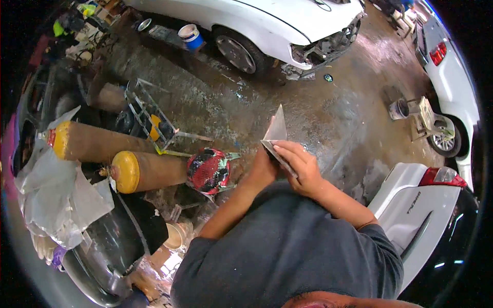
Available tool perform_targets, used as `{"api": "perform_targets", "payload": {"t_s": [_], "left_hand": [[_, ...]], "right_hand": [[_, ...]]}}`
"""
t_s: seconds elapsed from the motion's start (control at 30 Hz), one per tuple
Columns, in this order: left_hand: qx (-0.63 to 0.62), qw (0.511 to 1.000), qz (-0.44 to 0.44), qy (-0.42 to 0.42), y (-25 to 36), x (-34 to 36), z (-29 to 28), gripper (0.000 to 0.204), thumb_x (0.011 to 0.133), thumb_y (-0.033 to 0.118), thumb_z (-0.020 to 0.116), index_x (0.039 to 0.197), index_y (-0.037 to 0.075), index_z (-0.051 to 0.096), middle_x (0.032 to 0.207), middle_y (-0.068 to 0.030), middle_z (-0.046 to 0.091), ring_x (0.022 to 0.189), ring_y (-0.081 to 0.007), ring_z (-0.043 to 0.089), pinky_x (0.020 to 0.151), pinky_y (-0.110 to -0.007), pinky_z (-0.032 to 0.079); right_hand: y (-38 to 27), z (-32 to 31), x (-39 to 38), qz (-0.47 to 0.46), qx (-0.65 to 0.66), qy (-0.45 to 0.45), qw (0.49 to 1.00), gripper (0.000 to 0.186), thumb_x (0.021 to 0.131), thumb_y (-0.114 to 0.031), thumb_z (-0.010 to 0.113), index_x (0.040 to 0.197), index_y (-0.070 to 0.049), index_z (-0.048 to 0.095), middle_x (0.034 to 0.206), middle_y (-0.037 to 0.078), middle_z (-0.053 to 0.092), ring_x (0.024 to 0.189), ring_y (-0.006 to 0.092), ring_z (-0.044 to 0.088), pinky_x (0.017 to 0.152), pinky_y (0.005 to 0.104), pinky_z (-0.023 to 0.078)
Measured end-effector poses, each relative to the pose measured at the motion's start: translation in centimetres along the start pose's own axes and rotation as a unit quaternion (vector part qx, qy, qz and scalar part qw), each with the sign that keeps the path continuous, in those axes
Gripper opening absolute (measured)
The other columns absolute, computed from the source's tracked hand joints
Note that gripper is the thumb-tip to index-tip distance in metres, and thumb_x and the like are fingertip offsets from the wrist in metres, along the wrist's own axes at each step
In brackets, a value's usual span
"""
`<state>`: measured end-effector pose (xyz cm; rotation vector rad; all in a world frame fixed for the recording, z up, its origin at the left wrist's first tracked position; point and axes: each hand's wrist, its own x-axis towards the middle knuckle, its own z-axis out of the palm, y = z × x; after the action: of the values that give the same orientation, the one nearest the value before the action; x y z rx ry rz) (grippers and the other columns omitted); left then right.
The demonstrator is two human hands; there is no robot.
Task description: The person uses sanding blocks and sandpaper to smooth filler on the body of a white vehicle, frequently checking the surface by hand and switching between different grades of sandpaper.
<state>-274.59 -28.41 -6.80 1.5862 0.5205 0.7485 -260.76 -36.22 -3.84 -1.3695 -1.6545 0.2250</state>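
Note:
In front of my chest both hands are raised close together. My left hand (pixel 263 165) is wrapped around a flat grey plate (pixel 279 127) whose pointed corner sticks up; most of its fingers are hidden. Pinched in my right hand (pixel 304 167) is a thin flat blade with a dark face (pixel 276 154), which looks like a filler spreader. The blade's upper edge meets the lower part of the plate. Whether they touch along their whole length I cannot tell.
A white car (pixel 272 25) without its front bumper stands ahead, beside a blue-and-white bucket (pixel 191 37). To the left lie two yellow-topped gas cylinders (pixel 102 141), near a red-and-black stool seat (pixel 209 171). A silver car (pixel 405 215) is at the right, beyond it a small chair (pixel 425 117).

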Motion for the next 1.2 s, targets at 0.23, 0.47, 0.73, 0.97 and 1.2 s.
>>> {"api": "perform_targets", "payload": {"t_s": [0.23, 0.47, 0.73, 0.97, 1.2], "left_hand": [[0.057, 0.950, -0.255, 0.169, 1.7, -3.3, -0.3, 0.042, 0.096, 0.018, 0.065, 0.131, -0.003, 0.055, 0.129, -0.0145, 0.061, 0.119, -0.0222, 0.057, 0.103, -0.036, 0.043], [-0.149, 0.866, -0.074, 0.471, 0.8, -1.2, 2.4, 0.053, 0.102, 0.020, 0.057, 0.150, 0.005, 0.041, 0.152, -0.0189, 0.040, 0.138, -0.0222, 0.043, 0.114, -0.035, 0.035], [0.003, 0.977, -0.113, 0.178, 1.4, -2.3, 6.9, 0.062, 0.102, 0.025, 0.052, 0.154, 0.000, 0.030, 0.160, -0.0145, 0.030, 0.149, -0.0266, 0.027, 0.121, -0.039, 0.021], [0.124, 0.915, -0.281, 0.262, 5.0, -2.3, 11.4, 0.048, 0.091, 0.007, 0.058, 0.138, 0.003, 0.051, 0.135, -0.0156, 0.060, 0.128, -0.0280, 0.056, 0.107, -0.039, 0.043], [0.075, 0.975, -0.073, 0.194, 3.8, -4.0, 13.0, 0.071, 0.090, 0.000, 0.049, 0.158, 0.006, 0.027, 0.158, -0.0211, 0.036, 0.150, -0.0313, 0.030, 0.121, -0.037, 0.024]], "right_hand": [[4.5, -0.4, 2.6, 0.258, 0.324, 0.109, 0.904, 0.033, 0.103, -0.015, 0.052, 0.131, 0.003, 0.056, 0.123, 0.009, 0.063, 0.111, 0.0159, 0.058, 0.097, 0.0310, 0.046], [0.2, -1.5, 1.1, 0.248, 0.477, -0.035, 0.842, 0.041, 0.103, -0.015, 0.047, 0.140, 0.003, 0.047, 0.130, 0.010, 0.058, 0.123, 0.0184, 0.052, 0.109, 0.0336, 0.037], [3.1, -6.1, 3.2, 0.088, 0.323, -0.172, 0.926, 0.040, 0.096, -0.007, 0.053, 0.135, 0.001, 0.056, 0.136, 0.019, 0.058, 0.128, 0.0315, 0.055, 0.110, 0.0384, 0.038], [4.1, -7.0, 0.0, -0.135, 0.183, -0.189, 0.955, 0.042, 0.086, -0.003, 0.064, 0.128, -0.004, 0.062, 0.130, 0.017, 0.064, 0.117, 0.0377, 0.062, 0.098, 0.0442, 0.052], [11.7, -6.2, 1.5, 0.329, 0.366, -0.063, 0.868, 0.033, 0.099, -0.020, 0.060, 0.123, 0.002, 0.062, 0.118, 0.009, 0.066, 0.107, 0.0168, 0.060, 0.093, 0.0308, 0.048]]}}
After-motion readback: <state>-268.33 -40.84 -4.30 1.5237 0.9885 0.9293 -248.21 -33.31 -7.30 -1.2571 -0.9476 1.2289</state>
